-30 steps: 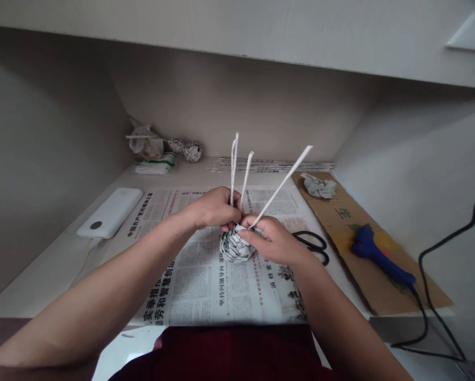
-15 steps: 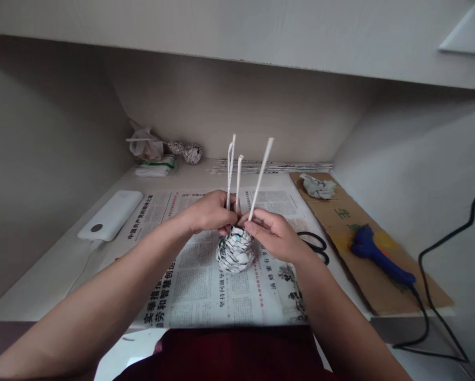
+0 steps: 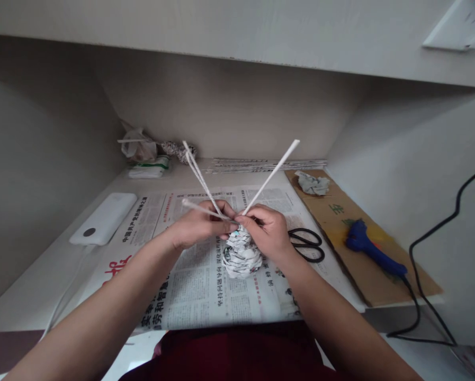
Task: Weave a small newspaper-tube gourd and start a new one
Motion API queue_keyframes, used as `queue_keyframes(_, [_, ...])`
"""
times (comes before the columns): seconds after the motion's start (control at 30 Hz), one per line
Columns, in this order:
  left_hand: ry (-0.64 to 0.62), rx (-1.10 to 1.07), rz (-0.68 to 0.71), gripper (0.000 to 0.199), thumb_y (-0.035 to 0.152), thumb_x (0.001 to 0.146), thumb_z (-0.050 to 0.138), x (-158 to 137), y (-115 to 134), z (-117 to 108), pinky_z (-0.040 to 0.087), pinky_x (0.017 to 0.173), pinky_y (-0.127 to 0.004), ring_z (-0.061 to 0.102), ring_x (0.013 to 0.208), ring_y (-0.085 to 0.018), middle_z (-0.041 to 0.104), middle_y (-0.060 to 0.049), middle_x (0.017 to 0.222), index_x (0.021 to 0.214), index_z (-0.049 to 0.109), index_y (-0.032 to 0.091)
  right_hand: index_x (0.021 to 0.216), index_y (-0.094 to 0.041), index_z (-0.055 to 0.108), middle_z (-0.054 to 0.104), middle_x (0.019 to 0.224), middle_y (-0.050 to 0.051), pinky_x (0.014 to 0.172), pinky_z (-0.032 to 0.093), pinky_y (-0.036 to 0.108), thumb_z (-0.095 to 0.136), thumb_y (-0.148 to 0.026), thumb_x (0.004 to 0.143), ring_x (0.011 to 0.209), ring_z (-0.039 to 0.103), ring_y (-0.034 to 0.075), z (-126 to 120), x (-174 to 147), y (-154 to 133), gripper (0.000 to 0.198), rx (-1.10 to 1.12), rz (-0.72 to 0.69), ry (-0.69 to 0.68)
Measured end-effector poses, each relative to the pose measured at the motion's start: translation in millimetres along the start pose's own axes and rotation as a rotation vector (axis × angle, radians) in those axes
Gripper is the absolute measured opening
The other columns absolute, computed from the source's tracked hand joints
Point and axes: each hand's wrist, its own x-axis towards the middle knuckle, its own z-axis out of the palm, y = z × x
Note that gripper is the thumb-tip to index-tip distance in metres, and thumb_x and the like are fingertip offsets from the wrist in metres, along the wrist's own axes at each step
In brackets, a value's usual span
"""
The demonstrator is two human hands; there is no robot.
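A rounded woven paper piece [image 3: 242, 257], made of printed paper strips, is between my hands above the newspaper [image 3: 189, 286]. Several rolled paper sticks stand out from its narrow top. My left hand [image 3: 207, 222] pinches at that top, where a paper stick [image 3: 201, 209] leans left across the fingers and a thin pair [image 3: 199, 172] slants up. My right hand [image 3: 267, 227] is closed on the base of another paper stick [image 3: 272, 174] that slants up to the right. The fingertips of both hands meet at the neck and hide how the strips cross.
Black-handled scissors [image 3: 308, 245] lie right of my right hand. A blue glue gun [image 3: 376, 251] with a black cord rests on cardboard [image 3: 404, 288], near a crumpled paper [image 3: 312, 183]. A white power bank [image 3: 104, 218] lies left. Paper sticks [image 3: 267, 165] and a woven piece [image 3: 177, 151] lie at the back.
The paper sticks have spread: the left ones now lean left and the right one tilts further right. My hands stay at the neck of the woven piece. The view has shifted slightly.
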Motion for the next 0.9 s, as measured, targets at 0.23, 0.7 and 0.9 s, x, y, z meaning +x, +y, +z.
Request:
queue_keyframes(0.23, [-0.037, 0.086, 0.055, 0.014, 0.025, 0.077, 0.068, 1.6, 1.0, -1.4, 0.045, 0.058, -0.022, 0.052, 0.058, -0.007, 0.056, 0.005, 0.063, 0.081, 0.060, 0.014, 0.079, -0.023, 0.068, 0.073, 0.085, 0.003, 0.073, 0.051, 0.029, 0.059, -0.027, 0.089, 0.079, 0.067, 0.017, 4.3, -5.8, -8.5, 0.014, -0.097, -0.059, 0.097])
queue_keyframes(0.7, [-0.141, 0.192, -0.008, 0.018, 0.029, 0.075, 0.068, 5.7, 12.1, -2.9, 0.047, 0.060, -0.024, 0.053, 0.058, -0.009, 0.055, 0.003, 0.065, 0.080, 0.064, 0.012, 0.082, -0.023, 0.069, 0.073, 0.085, 0.003, 0.074, 0.051, 0.028, 0.057, -0.026, 0.089, 0.080, 0.067, 0.016, 4.0, -6.5, -5.4, 0.014, -0.078, -0.070, 0.086])
queue_keyframes(0.9, [-0.133, 0.300, 0.036, 0.015, 0.030, 0.078, 0.064, 4.9, 9.0, -4.9, 0.046, 0.059, -0.024, 0.054, 0.059, -0.010, 0.056, 0.002, 0.065, 0.081, 0.063, 0.015, 0.084, -0.023, 0.070, 0.073, 0.088, 0.003, 0.077, 0.051, 0.030, 0.057, -0.024, 0.089, 0.082, 0.067, 0.018, 3.6, -6.2, -4.1, 0.013, -0.142, -0.129, 0.083])
